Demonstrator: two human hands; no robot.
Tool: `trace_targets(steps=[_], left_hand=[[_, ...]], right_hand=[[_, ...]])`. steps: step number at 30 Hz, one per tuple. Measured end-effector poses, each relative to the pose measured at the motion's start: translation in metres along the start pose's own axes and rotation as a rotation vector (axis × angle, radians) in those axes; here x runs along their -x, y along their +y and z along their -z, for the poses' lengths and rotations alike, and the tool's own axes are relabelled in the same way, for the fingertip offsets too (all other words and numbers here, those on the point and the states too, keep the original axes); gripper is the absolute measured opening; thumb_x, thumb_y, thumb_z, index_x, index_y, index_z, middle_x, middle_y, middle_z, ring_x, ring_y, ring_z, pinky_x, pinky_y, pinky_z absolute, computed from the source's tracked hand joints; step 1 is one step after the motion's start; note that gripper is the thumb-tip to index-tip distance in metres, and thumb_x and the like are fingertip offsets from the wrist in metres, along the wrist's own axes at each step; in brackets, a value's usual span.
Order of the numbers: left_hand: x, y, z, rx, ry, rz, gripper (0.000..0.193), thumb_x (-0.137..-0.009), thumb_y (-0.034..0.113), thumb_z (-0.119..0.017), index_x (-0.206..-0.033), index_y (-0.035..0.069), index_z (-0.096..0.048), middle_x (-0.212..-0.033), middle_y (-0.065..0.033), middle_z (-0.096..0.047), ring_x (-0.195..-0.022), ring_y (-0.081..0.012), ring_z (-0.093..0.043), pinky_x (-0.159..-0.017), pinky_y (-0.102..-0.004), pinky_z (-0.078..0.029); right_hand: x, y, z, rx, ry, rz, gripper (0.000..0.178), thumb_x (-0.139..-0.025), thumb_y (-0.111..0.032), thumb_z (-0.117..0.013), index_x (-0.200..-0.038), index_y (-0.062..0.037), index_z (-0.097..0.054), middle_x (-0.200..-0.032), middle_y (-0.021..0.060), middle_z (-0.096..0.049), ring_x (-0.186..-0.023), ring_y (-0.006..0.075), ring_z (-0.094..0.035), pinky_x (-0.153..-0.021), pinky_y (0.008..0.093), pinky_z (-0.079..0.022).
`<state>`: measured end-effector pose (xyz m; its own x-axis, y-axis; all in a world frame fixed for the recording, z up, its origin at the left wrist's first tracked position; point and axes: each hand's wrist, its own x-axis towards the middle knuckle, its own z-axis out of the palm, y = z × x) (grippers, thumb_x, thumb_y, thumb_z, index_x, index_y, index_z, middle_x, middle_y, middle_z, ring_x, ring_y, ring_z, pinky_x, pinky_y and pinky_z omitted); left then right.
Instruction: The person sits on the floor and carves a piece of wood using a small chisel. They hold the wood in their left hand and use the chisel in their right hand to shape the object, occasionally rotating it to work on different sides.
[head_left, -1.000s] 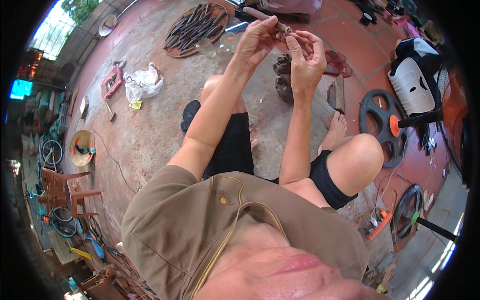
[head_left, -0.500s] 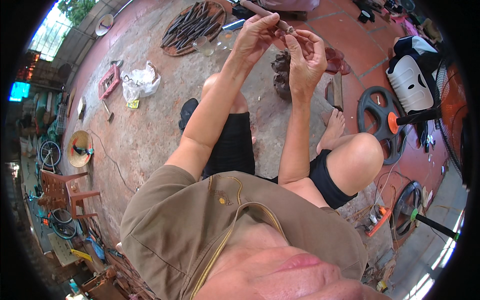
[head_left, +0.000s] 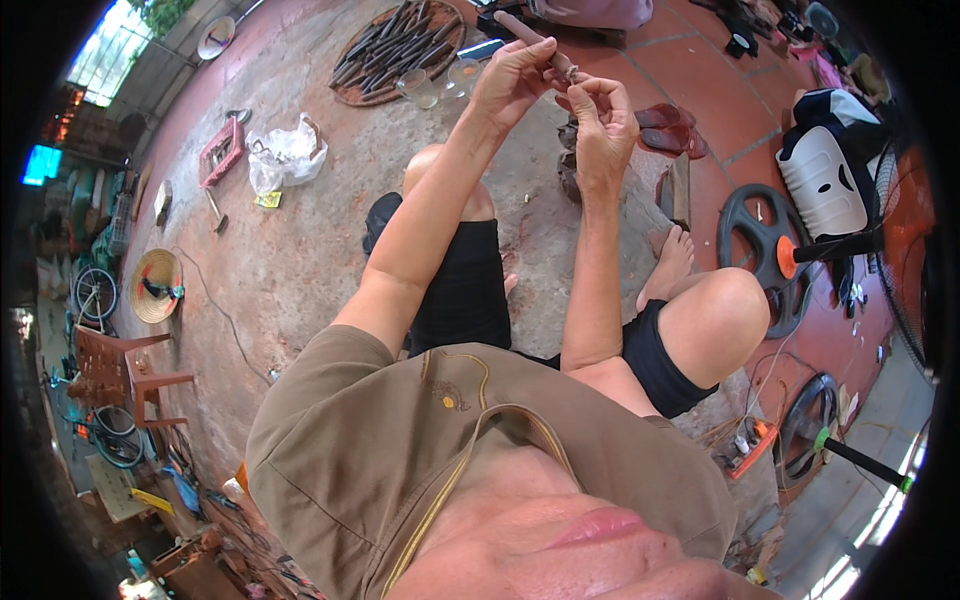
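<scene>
My left hand [head_left: 510, 90] is raised in front of me, fingers closed around a slim brown clay-like roll [head_left: 518, 28]. The roll slants from upper left down toward my right hand [head_left: 603, 125]. Its near end looks rough and uneven. My right thumb and fingers pinch at that end, partly hiding it. Below my right hand sit dark brown lumps [head_left: 568, 170], half covered by the hand and wrist. Beyond my left hand, a round tray [head_left: 345, 92] bears several dark, slender rolls [head_left: 395, 50].
Two clear glasses [head_left: 420, 90] stand by the tray. Left on the floor are a white plastic bag [head_left: 287, 157], a pink basket [head_left: 222, 152], a hammer [head_left: 216, 212] and a straw hat [head_left: 156, 286]. Reddish-brown footwear [head_left: 670, 130], a wooden block [head_left: 676, 190] and a fan base [head_left: 745, 235] lie right.
My right hand has shifted slightly left and down, its fingers curling closer at the roll's near end. My left hand keeps its hold on the roll. The view has shifted slightly.
</scene>
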<state>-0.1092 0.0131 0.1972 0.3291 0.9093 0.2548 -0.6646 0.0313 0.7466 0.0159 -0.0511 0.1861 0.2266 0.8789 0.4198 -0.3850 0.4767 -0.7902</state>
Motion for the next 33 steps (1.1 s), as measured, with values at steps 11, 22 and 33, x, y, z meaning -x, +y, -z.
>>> trace_targets(steps=[11, 22, 33], left_hand=[[-0.009, 0.005, 0.048, 0.198, 0.145, -0.122, 0.02, -0.096, 0.018, -0.062, -0.088, 0.0, -0.065, -0.081, -0.0108, -0.067, -0.068, -0.0173, -0.059, -0.069, -0.0332, -0.051], [0.004, 0.021, 0.068, 0.129, 0.124, -0.141, 0.017, -0.094, 0.017, -0.064, -0.089, 0.001, -0.066, -0.083, -0.0118, -0.069, -0.068, -0.0178, -0.059, -0.07, -0.0354, -0.053], [0.022, 0.034, 0.045, -0.042, 0.04, -0.047, 0.008, -0.093, 0.012, -0.063, -0.094, 0.004, -0.066, -0.089, -0.0108, -0.07, -0.079, -0.0178, -0.063, -0.078, -0.0309, -0.053]], right_hand=[[0.007, 0.015, -0.014, -0.133, -0.168, -0.048, 0.004, -0.092, -0.001, -0.064, -0.093, -0.0012, -0.06, -0.105, 0.0066, -0.066, -0.092, 0.0127, -0.063, -0.085, 0.0264, -0.05], [0.025, 0.045, -0.001, 0.898, -0.47, -0.025, 0.015, -0.086, -0.015, -0.068, -0.092, -0.0009, -0.07, -0.091, 0.0111, -0.07, -0.078, 0.0207, -0.067, -0.073, 0.0299, -0.051], [0.013, 0.025, -0.009, 0.508, -0.142, -0.009, 0.041, -0.082, -0.015, -0.077, -0.117, -0.0032, -0.06, -0.109, 0.0107, -0.064, -0.08, 0.0186, -0.068, -0.071, 0.0306, -0.052]])
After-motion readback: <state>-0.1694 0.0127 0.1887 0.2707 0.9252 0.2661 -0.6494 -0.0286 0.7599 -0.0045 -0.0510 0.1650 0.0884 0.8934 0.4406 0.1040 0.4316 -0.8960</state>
